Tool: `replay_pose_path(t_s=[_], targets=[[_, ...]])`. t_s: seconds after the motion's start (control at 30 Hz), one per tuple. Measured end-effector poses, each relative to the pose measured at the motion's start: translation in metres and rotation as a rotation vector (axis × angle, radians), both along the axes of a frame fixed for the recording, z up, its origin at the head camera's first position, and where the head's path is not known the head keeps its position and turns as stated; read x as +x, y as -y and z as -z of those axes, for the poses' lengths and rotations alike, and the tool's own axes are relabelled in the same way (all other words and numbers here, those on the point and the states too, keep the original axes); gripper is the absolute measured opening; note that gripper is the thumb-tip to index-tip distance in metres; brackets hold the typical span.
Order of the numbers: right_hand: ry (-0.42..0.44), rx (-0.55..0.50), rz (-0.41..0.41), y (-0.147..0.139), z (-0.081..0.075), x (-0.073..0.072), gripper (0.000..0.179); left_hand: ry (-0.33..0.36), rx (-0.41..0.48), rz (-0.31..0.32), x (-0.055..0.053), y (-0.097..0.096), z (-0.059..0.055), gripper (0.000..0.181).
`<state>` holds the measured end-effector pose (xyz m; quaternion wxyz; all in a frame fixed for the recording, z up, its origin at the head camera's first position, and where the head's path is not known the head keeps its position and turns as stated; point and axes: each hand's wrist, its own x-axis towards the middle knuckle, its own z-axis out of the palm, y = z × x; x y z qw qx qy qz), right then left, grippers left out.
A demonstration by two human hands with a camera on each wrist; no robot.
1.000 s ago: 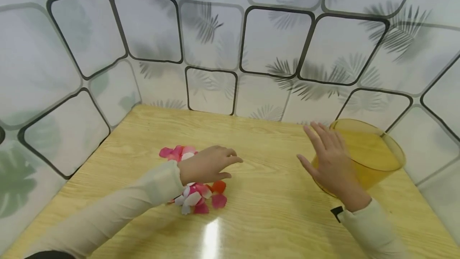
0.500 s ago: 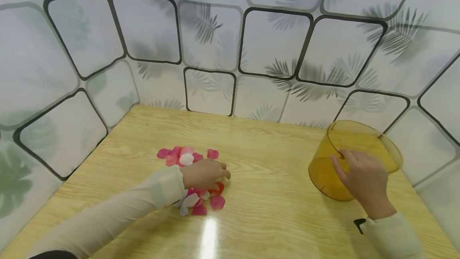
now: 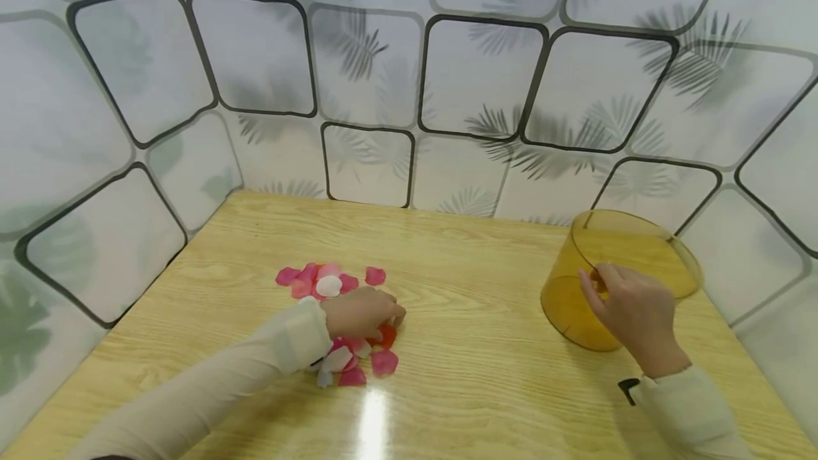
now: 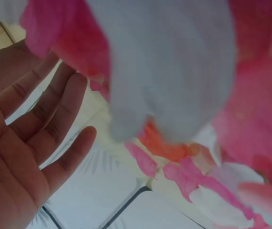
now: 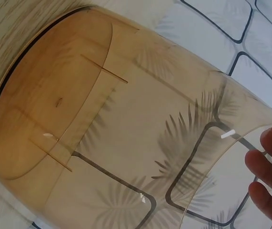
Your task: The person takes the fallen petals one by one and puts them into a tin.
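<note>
Pink, red and white artificial flower petals (image 3: 339, 358) lie in a loose spread on the left part of the table. Over them reaches my left hand (image 3: 361, 312), palm down. Its fingers (image 4: 62, 119) look loosely extended in the left wrist view, with petals close by and none clearly held. To the right stands a clear amber plastic bin (image 3: 565, 311), its wide mouth facing up. My right hand (image 3: 639, 311) holds the bin's near rim, thumb and fingers bent at the edge; several fingers (image 5: 264, 167) appear beside the rim in the right wrist view.
A light wood-grain table (image 3: 460, 382) carries everything. Behind and along the sides rises a pale covering (image 3: 371, 62) with dark rounded squares and leaf prints. Bare tabletop lies between the petals and the bin.
My right hand has moved from over the bin's left side to its near rim, and its fingers have bent there. My left hand has come down onto the petals.
</note>
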<state>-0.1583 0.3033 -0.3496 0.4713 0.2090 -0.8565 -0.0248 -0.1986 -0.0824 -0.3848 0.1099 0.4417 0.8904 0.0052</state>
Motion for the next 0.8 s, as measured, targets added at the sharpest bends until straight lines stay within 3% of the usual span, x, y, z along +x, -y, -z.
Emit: replay_pose_path(t_s=[0.37, 0.5, 0.67, 0.8], targets=[[0.012, 0.023, 0.012, -0.0006, 0.0006, -0.0014, 0.056, 0.046, 0.008, -0.034, -0.0006, -0.0038, 0.0012, 0.018], [-0.011, -0.014, -0.06, 0.0004, 0.003, -0.0046, 0.057, 0.062, 0.033, -0.031, -0.0027, -0.004, 0.0036, 0.019], [-0.031, -0.033, -0.112, 0.0028, 0.0056, -0.0081, 0.058, 0.143, 0.071, -0.048, -0.0069, -0.0038, 0.0044, 0.016], [-0.03, -0.015, -0.098, 0.0034, 0.0058, -0.0084, 0.058, 0.204, 0.12, -0.07, -0.0097, -0.0049, -0.0046, 0.013]])
